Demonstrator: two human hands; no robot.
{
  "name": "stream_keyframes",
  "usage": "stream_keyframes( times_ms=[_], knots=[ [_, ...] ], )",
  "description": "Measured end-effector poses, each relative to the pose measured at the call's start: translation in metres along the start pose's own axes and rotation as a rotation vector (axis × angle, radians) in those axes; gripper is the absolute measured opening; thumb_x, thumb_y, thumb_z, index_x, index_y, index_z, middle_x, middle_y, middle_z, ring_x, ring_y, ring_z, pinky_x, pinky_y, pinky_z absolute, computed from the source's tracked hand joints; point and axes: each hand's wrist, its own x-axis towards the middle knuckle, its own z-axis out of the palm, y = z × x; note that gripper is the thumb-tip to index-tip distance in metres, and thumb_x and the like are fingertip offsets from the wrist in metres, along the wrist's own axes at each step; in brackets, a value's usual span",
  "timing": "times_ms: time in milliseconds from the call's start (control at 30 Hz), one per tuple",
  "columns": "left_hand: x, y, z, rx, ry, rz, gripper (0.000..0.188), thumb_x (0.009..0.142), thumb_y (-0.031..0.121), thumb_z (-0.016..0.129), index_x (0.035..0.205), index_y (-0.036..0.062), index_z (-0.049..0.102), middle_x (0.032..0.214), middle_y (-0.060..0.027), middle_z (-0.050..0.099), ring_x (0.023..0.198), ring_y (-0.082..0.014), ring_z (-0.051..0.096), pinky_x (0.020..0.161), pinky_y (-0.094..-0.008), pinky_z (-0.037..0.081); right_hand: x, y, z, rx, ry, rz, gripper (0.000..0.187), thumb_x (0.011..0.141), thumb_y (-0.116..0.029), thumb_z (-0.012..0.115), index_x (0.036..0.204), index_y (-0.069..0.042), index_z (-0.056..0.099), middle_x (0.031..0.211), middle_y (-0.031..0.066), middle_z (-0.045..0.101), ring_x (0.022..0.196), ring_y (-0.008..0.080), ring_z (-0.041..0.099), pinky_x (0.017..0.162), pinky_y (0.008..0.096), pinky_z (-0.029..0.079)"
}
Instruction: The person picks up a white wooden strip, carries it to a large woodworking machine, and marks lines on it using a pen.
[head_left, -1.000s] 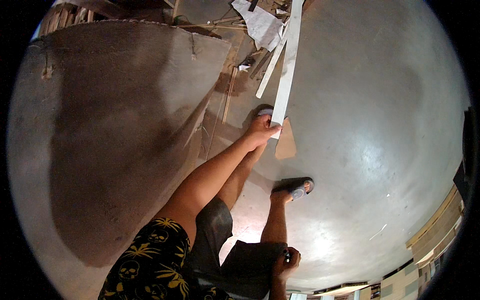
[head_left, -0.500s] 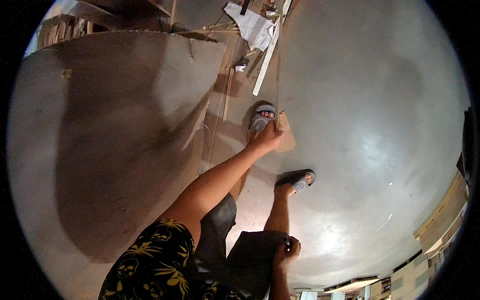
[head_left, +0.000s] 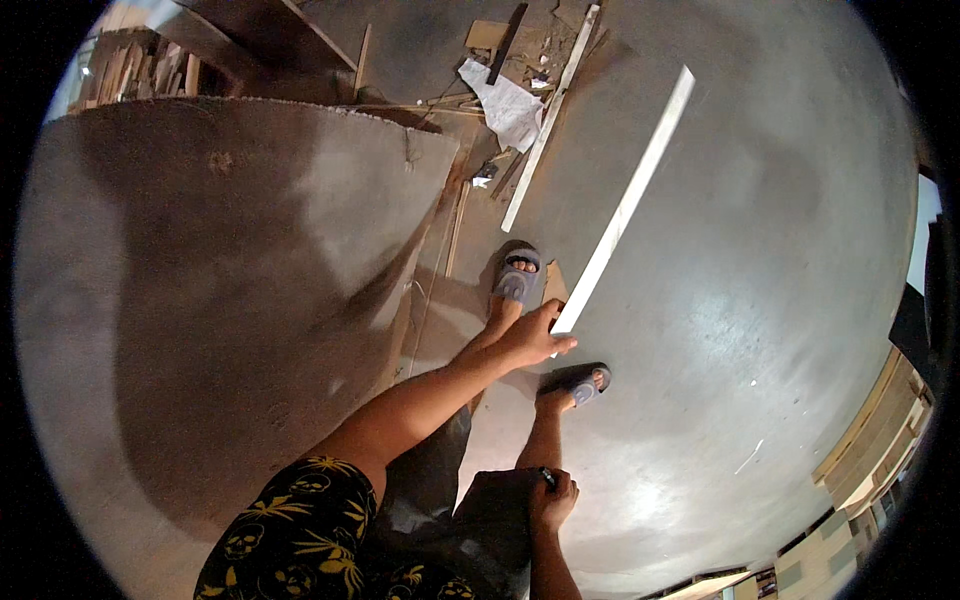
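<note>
My left hand (head_left: pixel 540 335) grips the lower end of a long, narrow white strip (head_left: pixel 628 198), thumb on one side and fingers on the other. The strip slants up and away to the right over the floor, its far end apart from anything else. My right hand (head_left: pixel 555 502) is closed beside my right thigh, around a small dark object (head_left: pixel 547 478) whose kind I cannot make out. A tan flat piece (head_left: pixel 554 283) shows partly behind my left hand, near my left sandal (head_left: pixel 515 275).
A large flat board (head_left: pixel 240 300) fills the left side. Ahead lie another white strip (head_left: pixel 550 125), a crumpled paper sheet (head_left: pixel 508 110) and wood scraps. My right sandal (head_left: pixel 588 386) is on the grey floor (head_left: pixel 760 260). Stacked boards (head_left: pixel 880 430) line the right edge.
The strip in my left hand has turned from edge-on to showing its white face, and its far end has swung right. My left hand sits slightly nearer me. My right hand stays by the thigh.
</note>
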Motion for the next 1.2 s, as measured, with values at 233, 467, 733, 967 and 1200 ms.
stream_keyframes(
  times_ms=[233,467,733,967,1200],
  knots=[
    [0.002,-0.024,-0.001,-0.232,-0.157,-0.073,0.036,0.088,0.02,0.08,0.109,-0.002,0.061,0.077,-0.0093,0.073,0.075,-0.0189,0.072,0.069,-0.0349,0.054,0.005,-0.012,-0.006,-0.039,-0.03,0.009,0.016,0.086,-0.014,0.069,0.099,-0.006,0.065,0.093,0.0142,0.07,0.09,0.0384,0.062,0.086,0.051,0.046],
    [-0.015,-0.068,0.029,-0.159,-0.137,-0.138,0.048,0.091,0.028,0.075,0.121,-0.0044,0.055,0.097,-0.0228,0.072,0.09,-0.0361,0.073,0.082,-0.0447,0.056,0.01,-0.012,-0.01,-0.097,-0.004,-0.075,0.018,0.082,-0.011,0.068,0.099,-0.005,0.065,0.092,0.0136,0.07,0.088,0.0379,0.063,0.085,0.0506,0.046],
    [-0.024,-0.069,0.016,0.34,0.154,0.014,0.06,0.085,0.03,0.078,0.124,-0.0057,0.051,0.114,-0.0298,0.066,0.105,-0.0402,0.07,0.086,-0.0497,0.055,0.007,-0.004,-0.004,-0.133,-0.04,-0.067,0.025,0.077,-0.011,0.069,0.1,-0.005,0.065,0.09,0.0126,0.07,0.089,0.0368,0.063,0.085,0.049,0.047],
    [-0.017,-0.144,0.058,0.121,-0.012,-0.166,0.044,0.084,0.018,0.077,0.12,-0.0001,0.06,0.106,-0.0201,0.072,0.094,-0.0349,0.072,0.083,-0.0445,0.056,0.007,-0.008,-0.01,-0.088,-0.045,-0.075,0.021,0.08,-0.012,0.067,0.1,-0.005,0.064,0.091,0.0139,0.07,0.089,0.0374,0.063,0.086,0.0502,0.046],
    [-0.016,-0.137,0.066,0.042,-0.098,-0.192,0.03,0.087,0.025,0.074,0.1,-0.0013,0.069,0.095,-0.0188,0.075,0.09,-0.0315,0.073,0.081,-0.0418,0.056,0.008,-0.002,-0.006,-0.062,-0.032,-0.063,0.018,0.083,-0.016,0.065,0.097,-0.005,0.063,0.09,0.0156,0.069,0.089,0.0383,0.063,0.084,0.0509,0.046]
  ],
)
